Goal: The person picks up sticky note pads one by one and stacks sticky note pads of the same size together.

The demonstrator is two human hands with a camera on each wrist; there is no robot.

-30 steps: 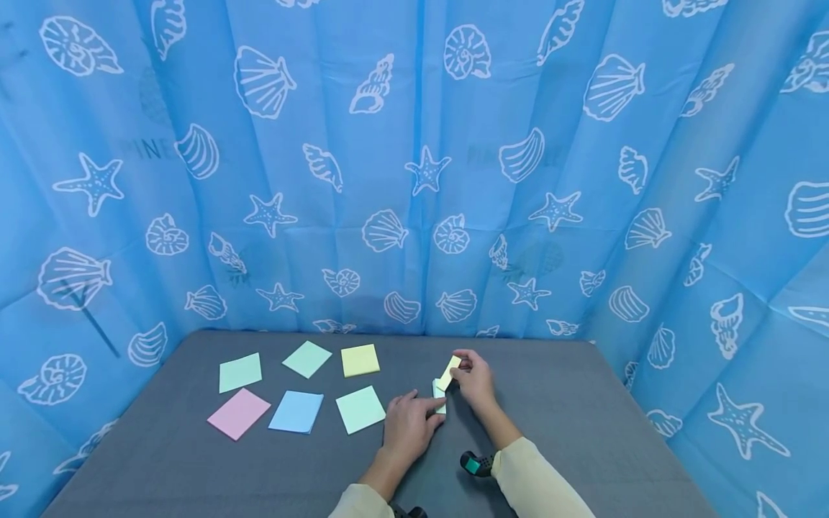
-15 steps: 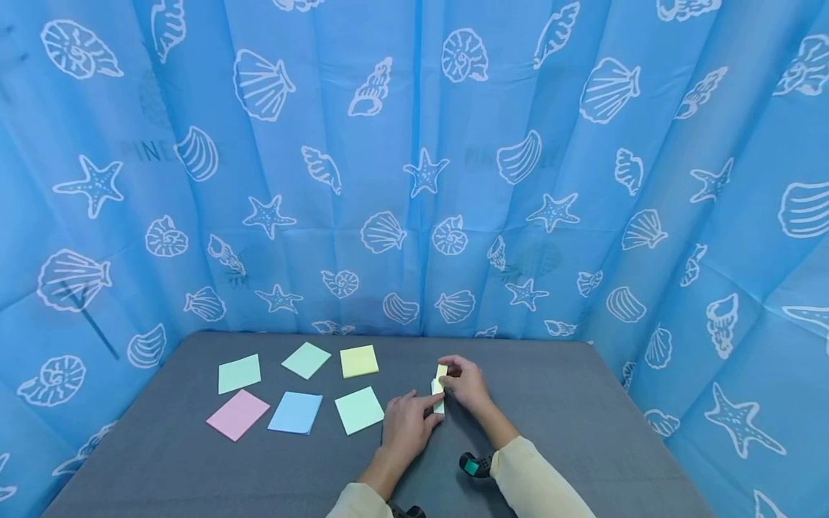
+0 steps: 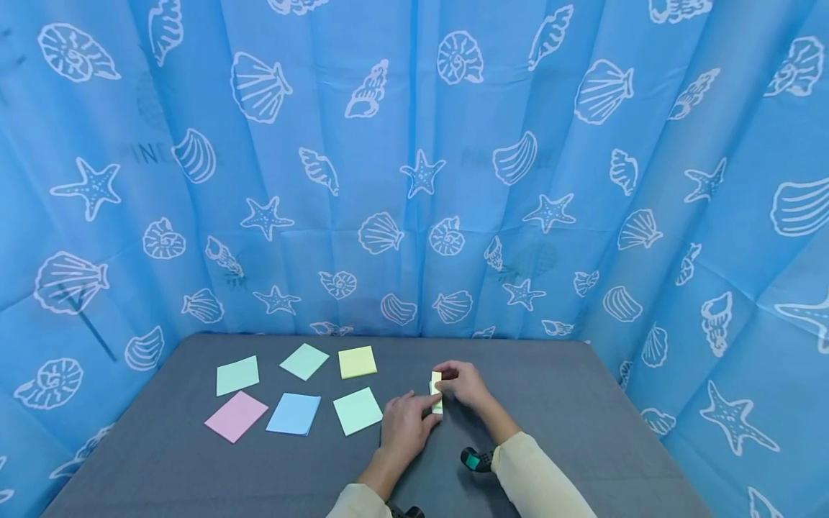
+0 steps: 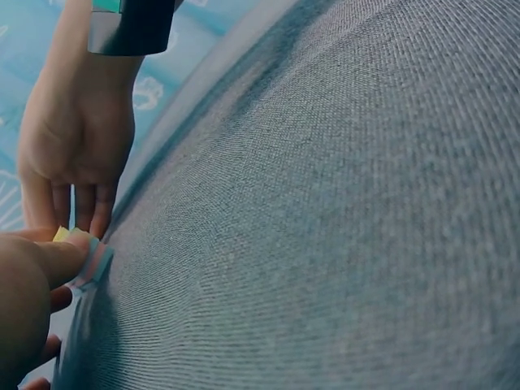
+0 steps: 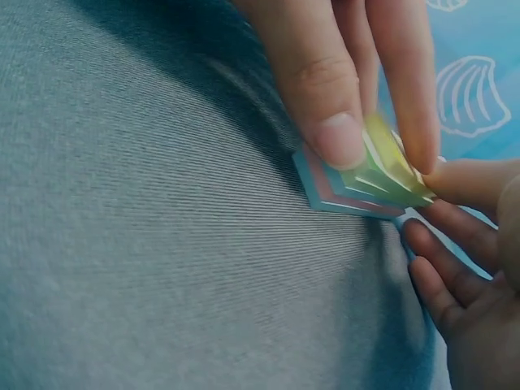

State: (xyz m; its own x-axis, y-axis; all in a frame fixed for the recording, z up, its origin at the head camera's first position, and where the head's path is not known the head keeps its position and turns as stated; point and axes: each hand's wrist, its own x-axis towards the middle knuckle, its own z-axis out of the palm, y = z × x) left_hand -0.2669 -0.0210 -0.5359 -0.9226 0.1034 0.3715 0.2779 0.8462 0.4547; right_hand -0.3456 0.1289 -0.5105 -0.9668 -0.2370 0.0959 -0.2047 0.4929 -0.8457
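A stack of small narrow sticky note pads (image 5: 351, 205) lies on the grey tabletop, with blue, pink, green and yellow layers. On top is a yellow sticky note pad (image 3: 437, 376), which my right hand (image 3: 468, 386) pinches between thumb and fingers at the stack's far end. From the left side, my left hand (image 3: 406, 426) holds the stack, its index finger lying across the near part and its thumb close to the near end. In the right wrist view, the layers sit slightly askew. My hands partly cover the stack in every view.
Left of my hands lie square sticky note pads: a pink pad (image 3: 236, 416), a blue pad (image 3: 293, 414), a yellow pad (image 3: 358, 362) and several green ones, such as the nearest green pad (image 3: 358, 411). A blue shell-print curtain (image 3: 414, 180) hangs behind the table.
My right hand has moved left and nearer, bringing the yellow pad from a slant above the stack's far end into line on top of it. My left hand has stayed in place.
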